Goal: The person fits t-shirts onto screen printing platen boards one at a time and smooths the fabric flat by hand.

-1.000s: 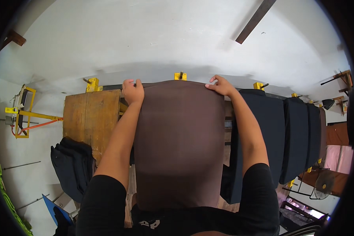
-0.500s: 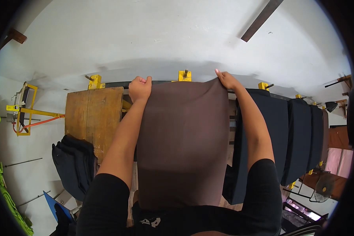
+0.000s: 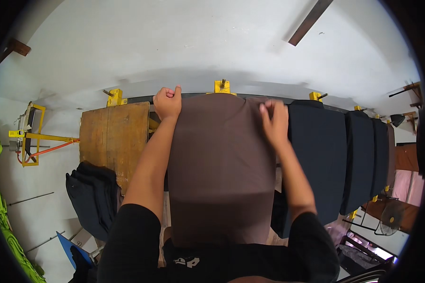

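Brown fabric (image 3: pixel 219 165) lies stretched over a long board that reaches from my body toward the wall. At its far left corner is my left hand (image 3: pixel 168 101), fingers curled closed at the fabric's edge; whatever they pinch is too small to make out. My right hand (image 3: pixel 275 118) is over the far right corner, blurred by motion, its fingers pointing away from me. Small creases run across the fabric beside it. A yellow bracket (image 3: pixel 222 87) with a bolt stands just behind the far edge.
A bare wooden board (image 3: pixel 113 141) is on the left, dark folded fabric (image 3: pixel 92 200) hanging at its near end. Boards covered in dark fabric (image 3: pixel 317 155) line the right side. A fan (image 3: pixel 390 218) stands at the lower right, and green fabric (image 3: pixel 9 231) hangs far left.
My right hand first pulled the far right corner outward and up, and now has come down and inward over it. My left hand has closed at the left corner.
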A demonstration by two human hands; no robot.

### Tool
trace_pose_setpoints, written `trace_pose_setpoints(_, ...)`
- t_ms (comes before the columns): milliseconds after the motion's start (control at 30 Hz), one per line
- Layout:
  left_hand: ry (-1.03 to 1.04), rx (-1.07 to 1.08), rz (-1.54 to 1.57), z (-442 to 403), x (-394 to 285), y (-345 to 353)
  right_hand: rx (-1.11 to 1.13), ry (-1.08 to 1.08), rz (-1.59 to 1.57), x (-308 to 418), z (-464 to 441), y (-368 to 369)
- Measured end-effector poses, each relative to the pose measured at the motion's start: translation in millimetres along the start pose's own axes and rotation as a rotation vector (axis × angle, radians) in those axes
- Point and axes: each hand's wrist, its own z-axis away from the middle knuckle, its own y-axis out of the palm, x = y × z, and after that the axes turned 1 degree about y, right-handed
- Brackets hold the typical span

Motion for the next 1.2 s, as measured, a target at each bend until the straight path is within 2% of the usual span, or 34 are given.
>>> trace_pose_setpoints(67,0.181,-0.086,0.095,2.8,9.0,1.9,-0.028,-0.006,-0.038,37.8,61.8,-26.9)
trace_pose_setpoints(100,0.191,-0.094,0.106,5.6,11.3,-0.8,0.018,0.048,-0.043,50.0,97.9,-39.1)
trace_pose_setpoints(167,0.483,0.039,-0.047,14.1,16.6,-14.7,0.048,0.054,-0.011,70.4,168.9,-65.0)
trace_pose_setpoints(233,0.733,0.024,-0.151,30.9,25.1,-41.0,0.152,0.164,-0.010,79.4,235.6,-96.7)
trace_pose_setpoints(300,0.829,0.067,-0.161,50.4,43.6,-72.6,0.229,0.251,0.000,90.4,293.9,-130.3)
trace_pose_setpoints(367,0.791,0.014,-0.209,87.6,63.8,-101.7,0.297,0.305,0.060,91.3,343.0,-157.8)
trace_pose_setpoints(433,0.595,0.053,-0.040,143.4,66.0,-146.1,0.260,0.414,0.082,91.3,381.2,-165.0)
trace_pose_setpoints(467,0.508,0.102,-0.029,178.2,71.3,-168.9,0.273,0.456,0.037,89.8,393.5,-164.3)
trace_pose_setpoints(533,0.326,0.188,-0.049,253.7,88.4,-202.8,0.283,0.687,-0.151,89.6,409.6,-151.0)
trace_pose_setpoints(567,0.229,0.229,-0.080,293.0,102.1,-213.6,0.259,0.727,-0.104,98.4,401.8,-152.2)
trace_pose_setpoints(633,0.181,0.260,-0.098,368.6,142.5,-226.0,0.243,0.753,-0.063,99.9,403.9,-147.5)
trace_pose_setpoints(700,0.003,0.342,-0.096,417.5,134.3,-254.9,0.218,0.765,-0.023,104.2,400.4,-151.0)
trace_pose_setpoints(967,0.059,0.418,-0.251,425.9,154.3,-273.5,0.218,0.747,0.024,99.7,412.4,-149.5)
trace_pose_setpoints(1033,-0.001,0.564,-0.456,414.3,137.4,-287.1,0.246,0.761,-0.001,99.0,409.7,-151.4)
trace_pose_setpoints(1100,0.049,0.530,-0.441,412.4,157.0,-287.9,0.221,0.770,-0.024,98.9,413.1,-153.5)
trace_pose_setpoints(1200,0.031,0.529,-0.462,407.8,172.7,-281.8,0.168,0.932,-0.196,77.8,419.6,-138.8)
